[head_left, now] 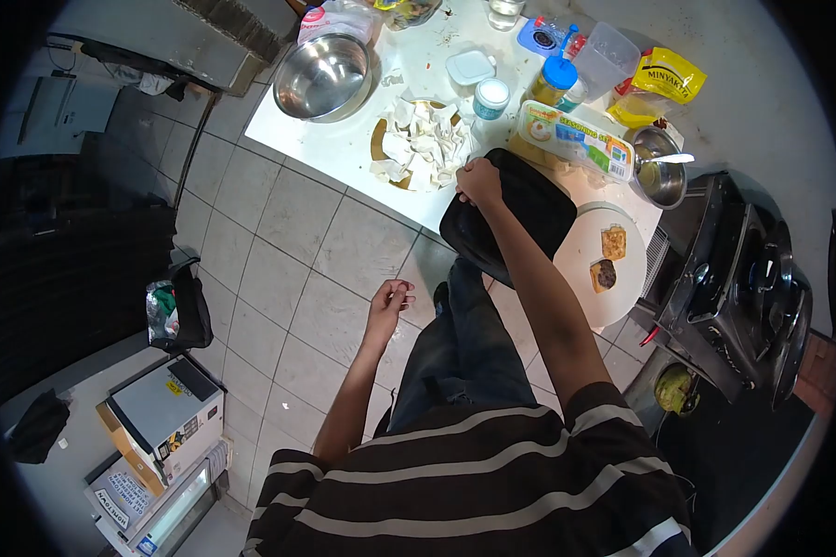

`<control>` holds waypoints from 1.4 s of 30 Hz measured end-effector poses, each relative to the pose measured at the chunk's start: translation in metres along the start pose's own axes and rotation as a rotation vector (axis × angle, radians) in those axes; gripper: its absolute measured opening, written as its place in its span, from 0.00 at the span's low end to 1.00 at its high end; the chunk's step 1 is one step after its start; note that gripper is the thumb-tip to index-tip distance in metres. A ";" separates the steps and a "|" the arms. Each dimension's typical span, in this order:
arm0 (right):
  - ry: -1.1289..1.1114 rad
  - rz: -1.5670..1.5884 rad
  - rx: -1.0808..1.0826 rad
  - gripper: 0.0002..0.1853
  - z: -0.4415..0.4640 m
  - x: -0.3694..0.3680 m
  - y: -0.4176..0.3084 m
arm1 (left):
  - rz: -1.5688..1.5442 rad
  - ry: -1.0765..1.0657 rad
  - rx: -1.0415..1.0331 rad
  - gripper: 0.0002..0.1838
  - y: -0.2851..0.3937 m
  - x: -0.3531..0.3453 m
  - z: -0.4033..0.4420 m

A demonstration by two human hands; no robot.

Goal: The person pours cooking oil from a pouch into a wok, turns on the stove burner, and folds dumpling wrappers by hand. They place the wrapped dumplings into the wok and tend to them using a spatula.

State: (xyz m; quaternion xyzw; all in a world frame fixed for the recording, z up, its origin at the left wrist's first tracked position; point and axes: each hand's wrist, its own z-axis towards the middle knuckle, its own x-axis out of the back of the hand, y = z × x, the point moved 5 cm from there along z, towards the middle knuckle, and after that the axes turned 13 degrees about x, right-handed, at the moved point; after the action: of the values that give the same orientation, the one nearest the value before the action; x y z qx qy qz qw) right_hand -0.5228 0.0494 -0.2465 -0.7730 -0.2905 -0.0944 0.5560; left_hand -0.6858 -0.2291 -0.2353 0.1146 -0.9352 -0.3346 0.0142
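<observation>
My right hand (479, 182) is closed on the near-left rim of a black rectangular tray (520, 209), which hangs partly over the table's front edge. My left hand (394, 302) hangs low above the tiled floor, its fingers curled, and whether they hold anything is too small to tell. Left of the tray, a heap of white wrapper pieces (424, 144) lies on a round golden plate (378, 139). On the tray's right, a round white board (618, 218) bears two browned food pieces (613, 243), one with a dark top.
A steel bowl (322, 78) stands at the table's left. Behind the tray are a seasoning box (578, 139), a small jar (491, 97) and a blue-lidded jar (555, 79). A steel bowl with a spoon (659, 169) and a stove (738, 278) are at the right.
</observation>
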 end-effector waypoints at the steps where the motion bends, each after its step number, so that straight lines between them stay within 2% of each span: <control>1: -0.002 -0.002 0.001 0.10 -0.001 0.001 -0.002 | -0.003 0.001 0.000 0.12 0.002 0.000 0.001; 3: -0.014 0.188 -0.036 0.10 -0.004 -0.001 -0.001 | -0.007 0.001 -0.018 0.13 0.008 -0.001 0.006; 7: -0.020 0.213 -0.043 0.12 -0.003 0.002 -0.001 | 0.039 0.008 -0.008 0.12 0.033 -0.007 0.028; 11: -0.105 0.101 -0.040 0.16 -0.005 0.000 -0.007 | 0.839 0.434 -0.545 0.18 0.115 -0.036 0.029; 12: -0.106 0.061 -0.029 0.16 -0.006 -0.002 -0.008 | 0.839 0.435 -0.542 0.18 0.127 -0.041 0.036; 14: -0.075 0.051 -0.005 0.19 -0.009 -0.004 -0.011 | 1.061 0.510 -0.747 0.21 0.152 -0.057 0.044; 15: -0.039 0.040 0.020 0.22 -0.011 -0.004 -0.013 | 1.061 0.511 -0.747 0.21 0.156 -0.058 0.053; 17: -0.042 -0.011 0.053 0.21 -0.012 -0.004 -0.016 | 1.175 0.541 -0.770 0.23 0.164 -0.064 0.068; 19: -0.044 -0.062 0.078 0.21 -0.007 -0.010 -0.006 | 1.187 0.559 -0.800 0.21 0.167 -0.064 0.081; 21: 0.057 -0.133 0.222 0.21 -0.005 -0.015 -0.004 | 1.206 0.534 -0.761 0.19 0.165 -0.064 0.090; 25: 0.063 -0.091 0.282 0.18 -0.010 -0.016 -0.003 | 1.220 0.520 -0.875 0.16 0.166 -0.067 0.092; 28: 0.018 -0.057 0.179 0.19 -0.011 -0.014 0.000 | 1.229 0.532 -0.875 0.15 0.170 -0.063 0.098; 32: 0.029 -0.143 0.244 0.19 -0.015 -0.012 -0.014 | 1.221 0.554 -0.885 0.14 0.178 -0.060 0.093; 37: 0.024 -0.189 0.160 0.19 -0.019 -0.013 -0.019 | 1.080 0.641 -0.776 0.09 0.184 -0.054 0.086; 41: 0.093 -0.208 0.159 0.17 -0.016 -0.015 -0.016 | 1.119 0.675 -0.756 0.07 0.186 -0.052 0.081; 42: 0.088 -0.116 0.116 0.17 -0.013 -0.016 -0.012 | 1.124 0.689 -0.755 0.07 0.185 -0.051 0.080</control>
State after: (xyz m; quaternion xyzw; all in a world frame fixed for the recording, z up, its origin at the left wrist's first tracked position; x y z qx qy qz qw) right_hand -0.5402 0.0341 -0.2402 -0.7164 -0.3150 -0.1433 0.6058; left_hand -0.6825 -0.0295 -0.1786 -0.2938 -0.6175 -0.5198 0.5121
